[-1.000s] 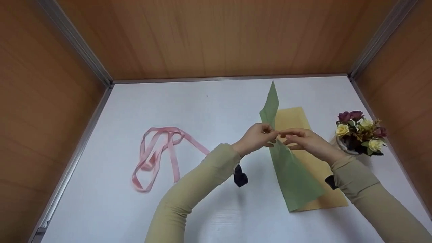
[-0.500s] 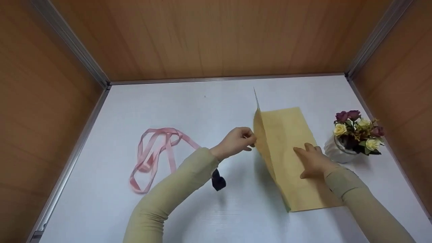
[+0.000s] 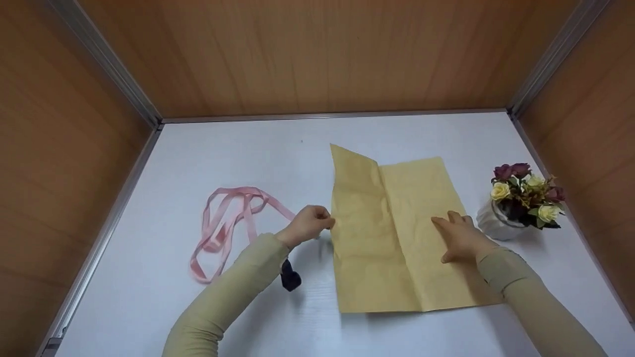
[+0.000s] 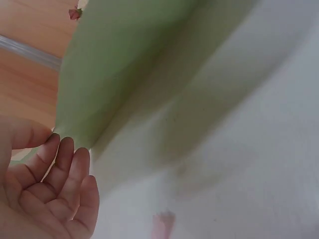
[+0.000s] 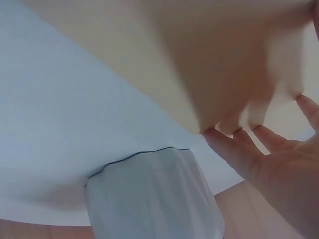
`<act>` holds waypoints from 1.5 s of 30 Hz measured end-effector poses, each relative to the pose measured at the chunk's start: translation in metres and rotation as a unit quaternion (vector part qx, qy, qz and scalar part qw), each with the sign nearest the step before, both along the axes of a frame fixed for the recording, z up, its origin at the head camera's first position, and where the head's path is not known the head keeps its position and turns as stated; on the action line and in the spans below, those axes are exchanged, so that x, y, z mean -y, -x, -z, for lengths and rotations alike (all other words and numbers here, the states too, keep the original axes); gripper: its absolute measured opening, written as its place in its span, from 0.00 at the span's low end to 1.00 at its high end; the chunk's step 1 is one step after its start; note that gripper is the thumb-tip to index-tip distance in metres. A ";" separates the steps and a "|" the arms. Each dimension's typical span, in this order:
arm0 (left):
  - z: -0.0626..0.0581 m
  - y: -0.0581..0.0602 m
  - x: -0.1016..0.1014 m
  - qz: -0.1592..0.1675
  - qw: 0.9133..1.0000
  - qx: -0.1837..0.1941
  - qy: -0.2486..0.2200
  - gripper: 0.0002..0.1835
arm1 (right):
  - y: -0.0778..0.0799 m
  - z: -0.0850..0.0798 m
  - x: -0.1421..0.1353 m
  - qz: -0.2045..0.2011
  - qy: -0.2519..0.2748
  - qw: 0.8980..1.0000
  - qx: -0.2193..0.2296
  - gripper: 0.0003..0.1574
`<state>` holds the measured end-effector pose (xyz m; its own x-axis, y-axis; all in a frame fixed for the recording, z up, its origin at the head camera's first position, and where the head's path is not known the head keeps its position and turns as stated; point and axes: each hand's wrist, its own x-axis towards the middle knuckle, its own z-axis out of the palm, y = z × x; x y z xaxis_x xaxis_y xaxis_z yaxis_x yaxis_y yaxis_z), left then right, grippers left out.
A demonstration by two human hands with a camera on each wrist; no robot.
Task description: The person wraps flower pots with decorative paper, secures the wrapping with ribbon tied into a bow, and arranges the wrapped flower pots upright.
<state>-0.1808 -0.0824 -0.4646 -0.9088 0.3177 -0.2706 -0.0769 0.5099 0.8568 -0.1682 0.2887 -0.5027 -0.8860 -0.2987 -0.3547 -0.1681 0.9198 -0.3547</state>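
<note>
A creased sheet of paper (image 3: 367,238), yellow on its upper face, lies opened along a middle fold in the head view. Its left half is lifted off the table, and the left wrist view shows the green underside (image 4: 119,64). My left hand (image 3: 306,225) pinches the left edge between thumb and fingertips. On the right half my right hand (image 3: 461,237) rests with fingers spread, the fingertips (image 5: 212,135) pressing the yellow face near its right edge.
A white ribbed vase (image 3: 496,223) of artificial roses (image 3: 528,191) stands just right of the paper. Looped pink ribbon (image 3: 225,233) lies to the left, partly behind my left sleeve. Wooden panels (image 3: 317,54) wall the white table (image 3: 238,148) at back and sides.
The green-side-up flap has been swung over to the left, so the yellow face now shows. My left hand moved left with its edge; my right hand came down onto the right half.
</note>
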 end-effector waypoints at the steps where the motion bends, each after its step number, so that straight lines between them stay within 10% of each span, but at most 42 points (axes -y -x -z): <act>1: 0.003 0.000 0.002 -0.002 1.000 0.001 0.005 0.09 | 0.000 0.000 0.000 0.001 0.004 1.000 0.002 0.63; 12: 0.024 0.000 0.011 0.005 0.993 -0.032 0.115 0.13 | -0.004 -0.003 0.000 0.000 0.019 1.000 0.003 0.63; 20: 0.034 0.004 0.008 0.017 0.968 -0.127 0.215 0.12 | -0.007 0.000 -0.002 0.000 0.018 1.000 0.000 0.63; 40: 0.042 0.001 -0.006 0.030 0.911 -0.214 0.352 0.09 | -0.012 -0.005 0.004 0.017 0.019 1.000 0.004 0.62; 45: 0.039 -0.003 -0.021 0.100 0.908 -0.221 0.341 0.27 | -0.012 -0.003 0.004 0.014 0.010 1.000 -0.006 0.62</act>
<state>-0.1783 -0.0612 -0.5039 -0.9194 0.3831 -0.0889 0.3497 0.8998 0.2607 -0.1566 0.2843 -0.4992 -0.8983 -0.2813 -0.3376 -0.1472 0.9165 -0.3719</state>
